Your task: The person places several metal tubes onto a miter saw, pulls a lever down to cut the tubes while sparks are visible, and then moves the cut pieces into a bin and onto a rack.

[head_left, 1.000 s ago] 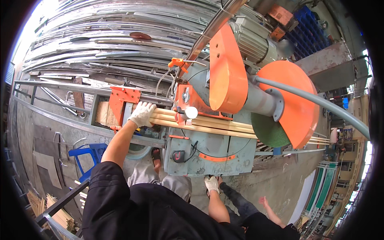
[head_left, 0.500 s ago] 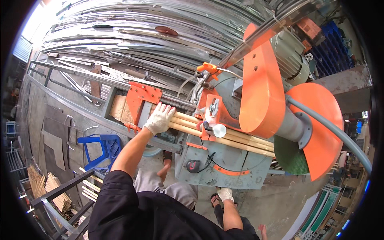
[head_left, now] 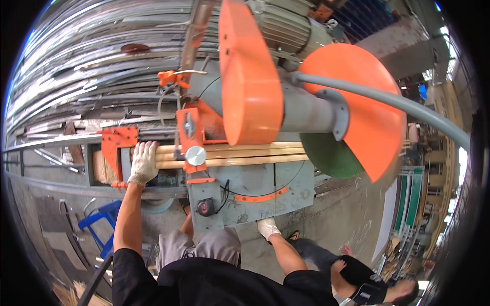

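My left hand (head_left: 144,164), in a white work glove, is closed over the left ends of several long tan rods (head_left: 240,153), close to the orange stop plate (head_left: 118,145). The rods lie side by side across the grey saw table (head_left: 250,183), passing under an orange clamp with a round metal knob (head_left: 195,156). Their right ends reach the dark green cutting disc (head_left: 332,153), partly covered by its orange guard (head_left: 352,97). My right hand (head_left: 267,227), also gloved, is at the table's front edge. Its fingers are hidden there.
A tape measure (head_left: 205,206) lies on the table's front left. A blue plastic stool (head_left: 103,222) stands on the floor at left. Long metal bars (head_left: 97,71) fill the far left. A grey hose (head_left: 388,99) arches over the guard. Another person (head_left: 360,278) is at lower right.
The view has swung right, so the saw and rods appear farther left and more level. Another person shows more fully at lower right. My left hand stays on the rods.
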`<state>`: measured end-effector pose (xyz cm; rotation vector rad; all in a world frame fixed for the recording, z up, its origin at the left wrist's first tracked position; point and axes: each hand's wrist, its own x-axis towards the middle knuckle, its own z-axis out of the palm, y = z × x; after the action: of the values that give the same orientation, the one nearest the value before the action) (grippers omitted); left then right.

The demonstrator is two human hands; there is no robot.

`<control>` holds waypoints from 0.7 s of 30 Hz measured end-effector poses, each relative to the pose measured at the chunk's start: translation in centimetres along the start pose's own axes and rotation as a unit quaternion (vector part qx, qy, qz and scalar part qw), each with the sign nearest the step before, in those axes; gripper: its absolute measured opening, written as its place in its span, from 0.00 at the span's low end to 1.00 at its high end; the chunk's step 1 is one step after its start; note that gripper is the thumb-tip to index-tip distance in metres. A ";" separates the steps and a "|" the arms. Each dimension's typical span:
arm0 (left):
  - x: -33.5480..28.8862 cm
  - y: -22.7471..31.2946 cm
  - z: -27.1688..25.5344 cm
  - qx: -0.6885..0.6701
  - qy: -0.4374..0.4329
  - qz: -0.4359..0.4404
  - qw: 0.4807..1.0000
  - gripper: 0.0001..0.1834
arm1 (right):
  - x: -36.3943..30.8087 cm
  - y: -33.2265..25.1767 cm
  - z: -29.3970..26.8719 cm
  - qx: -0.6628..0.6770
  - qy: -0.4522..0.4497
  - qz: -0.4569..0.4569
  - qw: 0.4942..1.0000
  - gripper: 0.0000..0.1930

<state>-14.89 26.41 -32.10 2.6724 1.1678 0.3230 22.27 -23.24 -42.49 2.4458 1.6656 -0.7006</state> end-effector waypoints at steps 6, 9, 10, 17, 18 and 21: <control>0.6 0.4 1.8 0.031 -0.046 0.003 0.998 0.42 | -1.9 0.9 0.9 -0.159 -0.014 -0.063 0.985 0.28; -0.5 -0.7 1.3 0.030 -0.047 -0.039 0.998 0.44 | -0.2 -2.9 -4.5 -0.146 -0.117 -0.019 0.982 0.27; -1.3 -2.2 1.8 0.054 -0.032 -0.019 0.998 0.45 | 0.3 -4.7 -8.0 -0.168 -0.257 0.010 0.951 0.24; -0.3 0.9 2.2 0.037 0.035 0.002 0.999 0.38 | -3.9 -0.1 -13.6 0.493 -0.210 0.317 0.782 0.20; -0.1 1.7 1.6 0.026 -0.034 -0.025 0.999 0.38 | -3.7 2.3 -13.8 0.600 -0.142 0.297 0.729 0.20; -0.2 2.5 1.0 0.013 -0.016 -0.025 0.999 0.26 | 3.4 4.5 -20.4 0.729 0.206 0.261 0.599 0.19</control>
<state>-13.02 24.53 -32.37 2.6544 1.2345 0.2569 33.69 -15.34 -26.60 3.9645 -0.2198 -2.0053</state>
